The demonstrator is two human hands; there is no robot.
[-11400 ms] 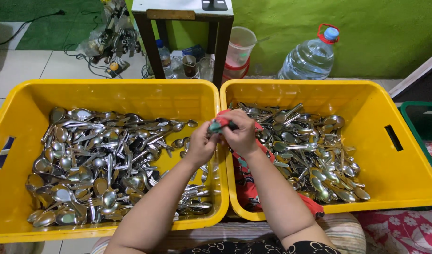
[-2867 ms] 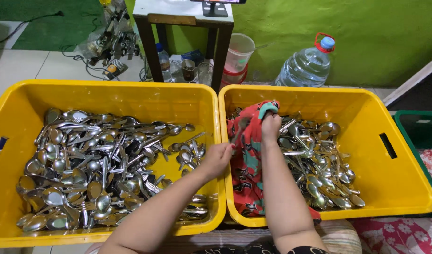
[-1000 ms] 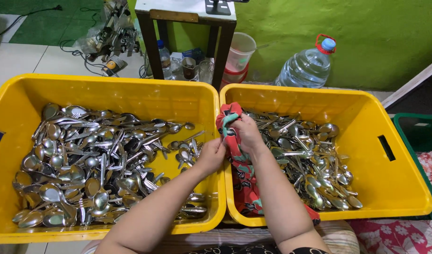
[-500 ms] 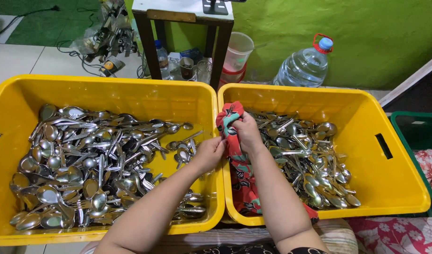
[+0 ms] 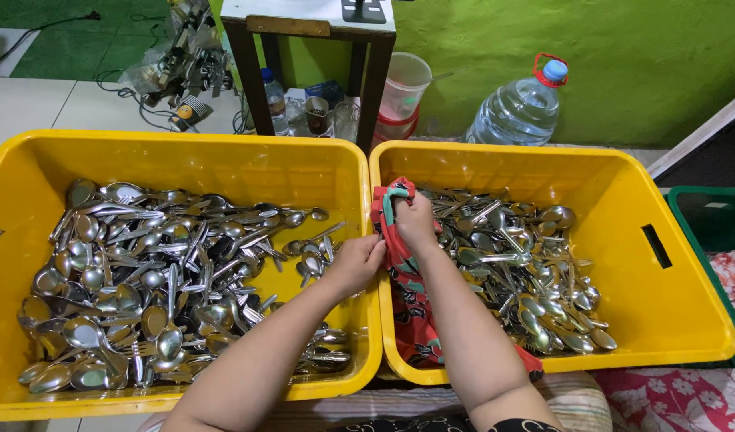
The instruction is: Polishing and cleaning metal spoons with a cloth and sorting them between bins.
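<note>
Two yellow plastic crates [image 5: 367, 172] brim with steel spoons [image 5: 167, 272]; right hand [image 5: 414, 224] grips a red patterned cloth [image 5: 407, 296], left hand [image 5: 358, 262] pinches its edge.

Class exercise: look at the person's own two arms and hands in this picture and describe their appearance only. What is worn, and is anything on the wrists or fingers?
Both forearms are bare from the bottom edge of the picture up to the wrists, with no sleeves in view. The left hand and right hand wear no gloves. No watch, bracelet or ring can be made out. At the bottom edge, a strip of dark garment with a pale pattern shows.
</note>
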